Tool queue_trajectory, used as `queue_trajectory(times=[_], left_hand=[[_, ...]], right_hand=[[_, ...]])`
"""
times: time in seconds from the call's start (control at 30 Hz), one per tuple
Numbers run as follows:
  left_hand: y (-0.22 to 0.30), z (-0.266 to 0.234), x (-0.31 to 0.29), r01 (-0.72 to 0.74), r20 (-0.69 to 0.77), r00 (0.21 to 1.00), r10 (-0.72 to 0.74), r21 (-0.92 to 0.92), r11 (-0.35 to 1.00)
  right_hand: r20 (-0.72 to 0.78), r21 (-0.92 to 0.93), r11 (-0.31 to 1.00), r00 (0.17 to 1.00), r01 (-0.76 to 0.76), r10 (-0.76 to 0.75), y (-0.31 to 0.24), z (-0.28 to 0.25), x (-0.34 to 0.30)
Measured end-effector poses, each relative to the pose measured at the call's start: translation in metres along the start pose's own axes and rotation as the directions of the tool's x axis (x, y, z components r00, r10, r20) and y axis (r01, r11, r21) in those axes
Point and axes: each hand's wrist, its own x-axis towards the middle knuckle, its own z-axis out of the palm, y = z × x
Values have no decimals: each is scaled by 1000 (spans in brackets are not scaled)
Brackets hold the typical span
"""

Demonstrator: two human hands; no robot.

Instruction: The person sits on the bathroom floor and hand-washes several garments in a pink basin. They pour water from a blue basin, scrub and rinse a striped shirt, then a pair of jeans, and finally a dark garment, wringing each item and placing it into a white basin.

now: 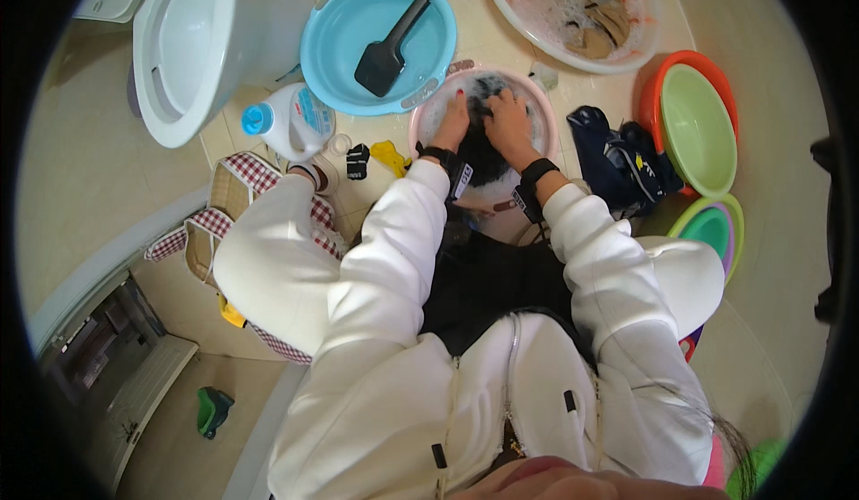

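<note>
A pink basin [548,117] of soapy water stands in front of me. In it lies a wet black cloth [484,153], part of it under the suds. At the basin's left side my left hand [452,126] is closed on the cloth's edge, its thumb uppermost and its other fingers mostly hidden. My right hand [511,127] presses bent fingers into the cloth from the right, close to the left hand. Both wrists wear black bands. Dark navy clothing [617,162] lies on the floor just right of the basin.
A blue basin [335,62] holding a black brush [383,66] stands at the far left, beside a white detergent bottle [300,122]. Small black [357,162] and yellow cloths [388,156] lie nearby. A large white basin [573,62] is far right; green [698,133] and orange basins [656,93] lean rightward.
</note>
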Motion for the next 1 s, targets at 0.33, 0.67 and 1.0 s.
queue_trajectory(times=[0.33,0.67,1.0], left_hand=[[-57,-19,-24,-402,86,845,527,753,521],[-73,30,-67,6,60,995,-80,764,645],[-62,26,-26,-244,344,938,39,578,778]], right_hand=[[-350,454,878,937,151,20,-14,-6,-70],[-104,42,986,980,-164,167,12,50,-75],[485,12,995,871,-99,80,50,76,-23]])
